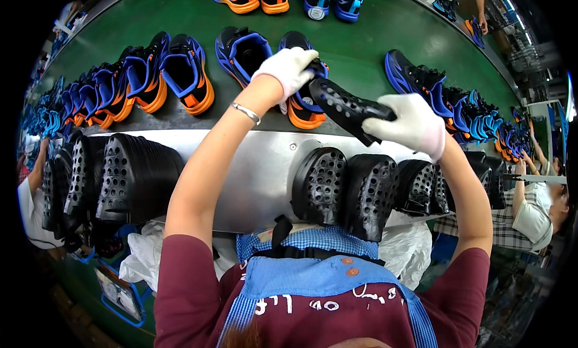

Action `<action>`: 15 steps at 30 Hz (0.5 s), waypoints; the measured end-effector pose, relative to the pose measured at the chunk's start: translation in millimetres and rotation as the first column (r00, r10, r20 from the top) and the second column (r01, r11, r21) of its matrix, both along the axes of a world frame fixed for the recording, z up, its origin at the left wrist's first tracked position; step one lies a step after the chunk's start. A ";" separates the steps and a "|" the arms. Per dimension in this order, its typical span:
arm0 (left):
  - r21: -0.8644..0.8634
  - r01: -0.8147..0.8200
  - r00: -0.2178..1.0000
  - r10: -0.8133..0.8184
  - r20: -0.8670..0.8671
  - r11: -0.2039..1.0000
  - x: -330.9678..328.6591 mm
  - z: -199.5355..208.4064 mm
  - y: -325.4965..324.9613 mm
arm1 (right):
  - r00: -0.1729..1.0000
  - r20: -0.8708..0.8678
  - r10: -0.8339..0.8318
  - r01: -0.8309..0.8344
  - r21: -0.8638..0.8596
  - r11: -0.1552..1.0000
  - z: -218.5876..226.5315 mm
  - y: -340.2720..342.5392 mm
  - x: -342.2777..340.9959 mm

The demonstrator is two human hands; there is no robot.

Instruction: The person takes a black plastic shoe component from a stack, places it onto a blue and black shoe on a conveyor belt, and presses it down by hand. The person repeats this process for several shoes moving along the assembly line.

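My white-gloved right hand grips one end of a black plastic shoe insert dotted with round holes. The insert is tilted, its far end at the opening of a black and blue sneaker with an orange heel. My gloved left hand is closed at the top of that sneaker, around its tongue area; the fingertips are partly hidden. Just left of it stands the matching sneaker, its blue-lined opening facing me.
Sneakers line the green belt on both sides, with more pairs farther off. Stacks of black inserts stand along the metal ledge, left and right of me. Other people are at work at both sides.
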State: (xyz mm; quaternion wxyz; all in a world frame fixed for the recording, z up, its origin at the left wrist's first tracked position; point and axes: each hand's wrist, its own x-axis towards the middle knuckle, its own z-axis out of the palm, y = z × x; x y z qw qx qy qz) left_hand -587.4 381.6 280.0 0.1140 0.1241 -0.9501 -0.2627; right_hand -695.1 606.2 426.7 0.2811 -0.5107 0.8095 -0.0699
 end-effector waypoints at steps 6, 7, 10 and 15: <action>0.109 -0.114 0.991 0.120 -0.057 0.988 -13.1 14.1 -13.0 | 0.988 0.121 0.092 -0.100 0.061 0.993 -23.9 -49.8 -46.7; 0.132 -0.118 0.990 0.128 -0.066 0.984 -14.3 15.2 -14.1 | 0.991 0.071 0.111 -0.118 0.094 0.989 -26.9 -61.5 -53.0; 0.126 -0.140 0.987 0.148 -0.060 0.982 -15.4 16.4 -18.8 | 0.976 -0.135 0.173 -0.150 0.163 0.975 -28.2 -95.5 -36.9; 0.120 -0.159 0.981 0.171 -0.093 0.980 -11.4 13.5 -28.4 | 0.972 -0.176 0.157 -0.118 0.212 0.970 -35.9 -111.5 -27.4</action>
